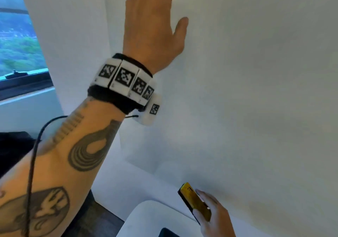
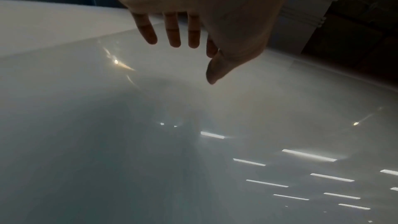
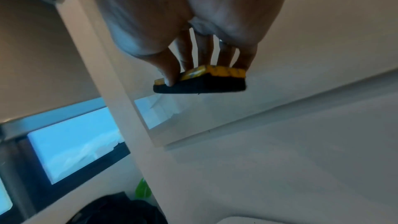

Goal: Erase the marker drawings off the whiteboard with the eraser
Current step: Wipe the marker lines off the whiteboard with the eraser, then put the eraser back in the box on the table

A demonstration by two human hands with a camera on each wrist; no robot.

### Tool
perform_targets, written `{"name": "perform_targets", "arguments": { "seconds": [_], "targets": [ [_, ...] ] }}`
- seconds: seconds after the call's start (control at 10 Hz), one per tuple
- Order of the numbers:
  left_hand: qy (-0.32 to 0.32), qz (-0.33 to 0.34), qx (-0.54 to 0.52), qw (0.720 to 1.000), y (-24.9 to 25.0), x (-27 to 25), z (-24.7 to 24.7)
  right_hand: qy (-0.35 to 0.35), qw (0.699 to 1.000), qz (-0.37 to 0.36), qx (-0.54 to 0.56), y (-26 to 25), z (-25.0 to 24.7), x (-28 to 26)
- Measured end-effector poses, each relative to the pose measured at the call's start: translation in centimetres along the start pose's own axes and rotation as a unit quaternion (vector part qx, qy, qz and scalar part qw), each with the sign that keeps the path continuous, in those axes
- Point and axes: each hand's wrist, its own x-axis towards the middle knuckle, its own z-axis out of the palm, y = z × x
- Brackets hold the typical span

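Note:
The whiteboard (image 1: 256, 90) is a glossy white panel on the wall, and no marker lines show on the part in view. My left hand (image 1: 151, 17) is raised flat near its upper left, fingers straight and spread; the left wrist view shows those fingers (image 2: 172, 30) just off the shiny whiteboard (image 2: 150, 142), holding nothing. My right hand (image 1: 214, 213) grips the yellow-and-black eraser (image 1: 193, 202) low down, below the board's bottom edge. In the right wrist view the eraser (image 3: 204, 81) is pinched between thumb and fingers (image 3: 226, 54), black felt facing away from the palm, beside the whiteboard (image 3: 323, 31).
A window (image 1: 18, 45) lies to the left past a white wall column. A white table (image 1: 146, 218) stands below the board, with a dark item (image 1: 168, 233) on it. A dark bag (image 3: 118, 210) and something green (image 3: 142, 188) sit under the window.

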Motion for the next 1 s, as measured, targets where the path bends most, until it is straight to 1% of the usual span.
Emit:
{"name": "perform_targets", "arguments": {
  "seconds": [0.1,0.2,0.3,0.4,0.5,0.6,0.7,0.8,0.9,1.0],
  "targets": [
    [-0.056,-0.008,-0.061,0.997,3.0,-6.8,1.9,0.030,0.999,0.018,0.018,-2.7,-2.9,-0.4],
    [-0.199,-0.061,-0.103,0.973,4.5,-14.5,3.2,-0.060,0.980,0.153,0.113,-15.6,17.4,-5.0],
    [-0.291,-0.087,-0.082,0.949,4.2,-22.0,4.5,-0.128,0.973,0.169,0.091,-21.3,24.7,-8.1],
    [-0.393,-0.142,-0.040,0.908,3.3,-29.0,4.4,-0.176,0.964,0.193,0.054,-20.1,26.7,-9.7],
    [-0.455,-0.215,0.009,0.864,1.4,-35.4,3.0,-0.264,0.951,0.159,0.010,-20.1,29.0,-10.7],
    [-0.494,-0.282,0.048,0.821,0.5,-40.1,0.8,-0.336,0.934,0.117,-0.038,-20.2,32.0,-11.4],
    [-0.518,-0.305,0.078,0.795,0.4,-43.2,-1.3,-0.365,0.923,0.105,-0.057,-20.5,34.4,-11.8],
    [-0.540,-0.314,0.082,0.776,0.8,-44.7,-2.6,-0.365,0.921,0.086,-0.104,-20.8,36.2,-11.8],
    [-0.566,-0.311,0.069,0.760,0.5,-45.3,-3.4,-0.365,0.916,0.075,-0.147,-21.1,37.5,-11.5],
    [-0.579,-0.314,0.065,0.750,-0.4,-45.2,-3.9,-0.362,0.917,0.067,-0.156,-21.4,38.2,-11.1]
  ]
}}
